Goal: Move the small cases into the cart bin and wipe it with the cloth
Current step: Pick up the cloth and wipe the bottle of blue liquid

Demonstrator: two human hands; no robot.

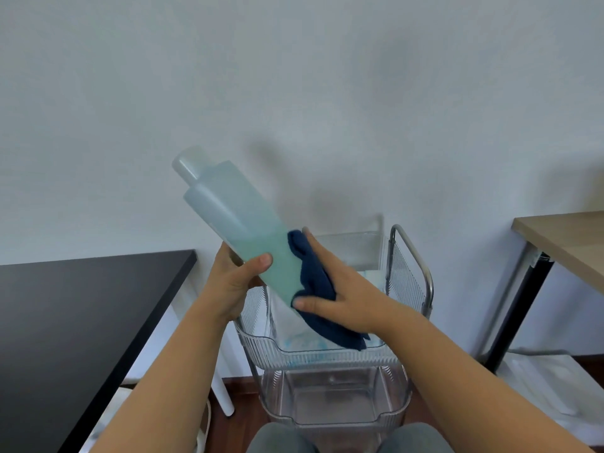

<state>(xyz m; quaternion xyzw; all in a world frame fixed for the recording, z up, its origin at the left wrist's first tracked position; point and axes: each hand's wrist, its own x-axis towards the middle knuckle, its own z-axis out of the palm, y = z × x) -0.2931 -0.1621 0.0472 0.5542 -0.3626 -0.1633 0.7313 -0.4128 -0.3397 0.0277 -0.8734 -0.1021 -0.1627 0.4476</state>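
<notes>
My left hand (237, 279) grips the lower part of a tall translucent bottle (233, 210) with pale green liquid, tilted with its cap up and to the left. My right hand (340, 291) presses a dark blue cloth (315, 279) against the bottle's lower right side; the cloth's tail hangs down below the hand. Both hands are above the clear plastic top bin (327, 353) of a rolling cart. Something white and pale blue lies in that bin, mostly hidden by my hands. I cannot make out any small cases.
The cart has a metal handle (415, 256) at the right and a lower clear bin (333, 400). A black table (72, 322) stands at the left, a wooden table (568, 243) at the right. A white wall is behind. My knees show at the bottom edge.
</notes>
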